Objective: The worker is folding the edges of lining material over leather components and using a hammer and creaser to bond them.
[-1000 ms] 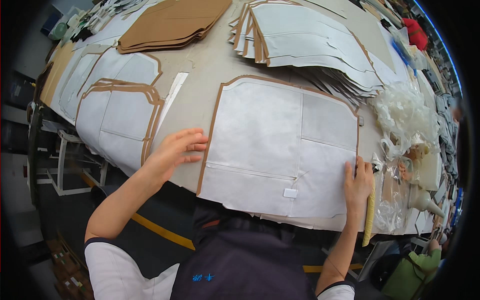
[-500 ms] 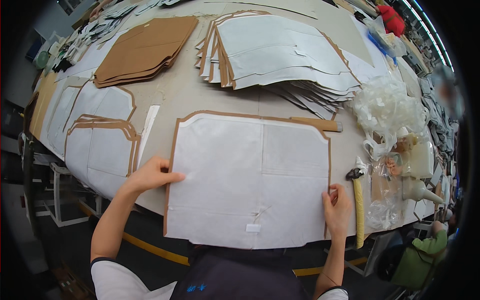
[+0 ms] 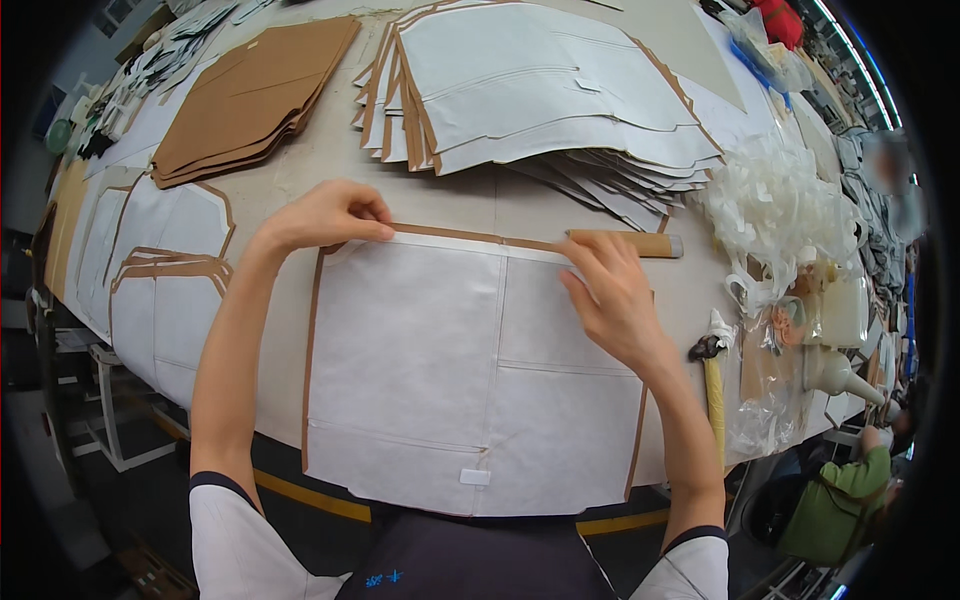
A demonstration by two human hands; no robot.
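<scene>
A broad white-backed panel with brown edges lies in front of me, its near edge close to my body. A small white tag sits near its lower edge. My left hand is closed on the panel's far edge at the left, thumb and fingertips pinching it. Near the right part of that edge is my right hand, its fingertips at the brown border and its thumb apart over the panel. That hand is slightly blurred. A flat brown strip with a grey end lies just beyond it.
Beyond the panel stands a stack of white-backed panels. Brown panels are piled at far left, smaller white pieces nearer. On the right are a yellow-handled hammer, a heap of translucent white strips and a pale bottle.
Both hands have left the panel's sides and moved up to its far edge. The panel has shifted slightly left and nearer to me.
</scene>
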